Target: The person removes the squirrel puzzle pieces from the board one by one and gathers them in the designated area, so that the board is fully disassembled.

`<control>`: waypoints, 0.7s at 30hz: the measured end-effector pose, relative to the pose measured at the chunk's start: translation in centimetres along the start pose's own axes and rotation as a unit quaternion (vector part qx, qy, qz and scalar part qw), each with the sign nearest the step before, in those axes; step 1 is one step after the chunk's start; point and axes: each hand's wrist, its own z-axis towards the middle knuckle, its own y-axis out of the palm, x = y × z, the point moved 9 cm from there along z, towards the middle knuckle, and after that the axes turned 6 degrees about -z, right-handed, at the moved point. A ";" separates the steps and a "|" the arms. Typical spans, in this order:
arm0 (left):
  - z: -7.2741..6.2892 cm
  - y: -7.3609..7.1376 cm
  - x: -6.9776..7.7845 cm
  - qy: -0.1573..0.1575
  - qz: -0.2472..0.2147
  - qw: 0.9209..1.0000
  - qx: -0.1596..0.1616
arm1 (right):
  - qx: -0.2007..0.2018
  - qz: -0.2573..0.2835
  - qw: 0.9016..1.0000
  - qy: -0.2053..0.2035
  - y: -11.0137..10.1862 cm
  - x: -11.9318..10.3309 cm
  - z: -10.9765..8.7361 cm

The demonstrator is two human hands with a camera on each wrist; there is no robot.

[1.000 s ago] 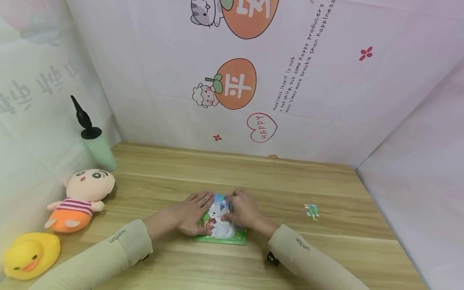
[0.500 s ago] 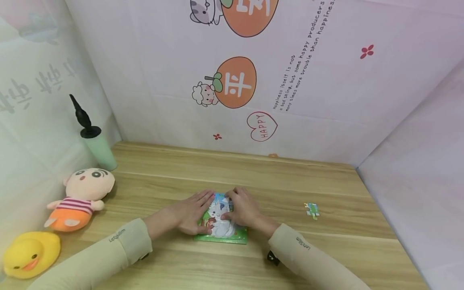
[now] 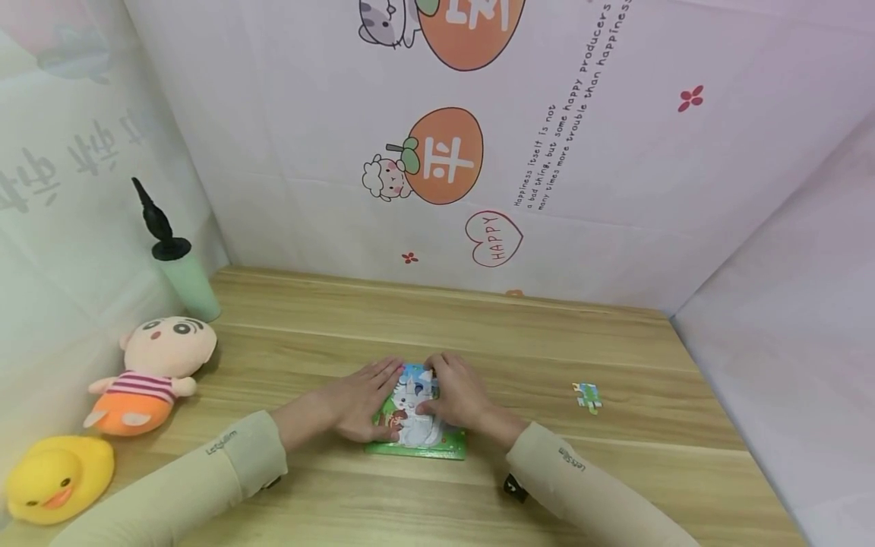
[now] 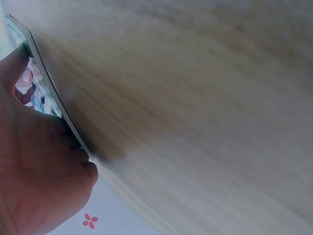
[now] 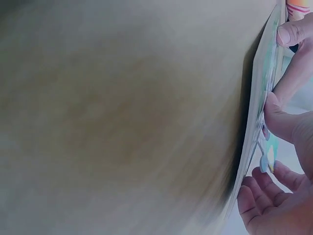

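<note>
A small jigsaw puzzle [image 3: 410, 425] with a white cartoon animal and a green border lies flat on the wooden table. My left hand [image 3: 357, 403] rests on its left side, fingers nearly straight and thumb on the picture. Over the upper right part is my right hand [image 3: 459, 393], with curled fingers. In the right wrist view, its fingertips and thumb are at a puzzle piece [image 5: 266, 156] that stands tilted up from the board. My right palm and fingers hide the puzzle's right side. A separate cluster of joined puzzle pieces [image 3: 588, 396] lies to the right.
Along the left side stand a yellow toy duck [image 3: 60, 479], a plush doll [image 3: 153, 380] in striped top and orange shorts, and a pale green hand pump [image 3: 186, 281] with a black top. Printed cloth walls [image 3: 581, 251] enclose the table's back and sides.
Both hands stay nearly in place. Under my right fingers, the puzzle's upper right part has shifted slightly, and a piece there now looks more tilted.
</note>
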 end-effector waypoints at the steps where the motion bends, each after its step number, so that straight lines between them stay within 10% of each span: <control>1: 0.0 0.0 0.0 0.000 -0.001 1.000 -0.001 | 0.001 0.004 1.000 -0.002 0.0 -0.1 0.0; 21: 0.0 0.1 -0.1 -0.006 -0.015 1.000 -0.008 | 0.024 0.077 0.995 -0.066 -0.3 -1.1 -0.2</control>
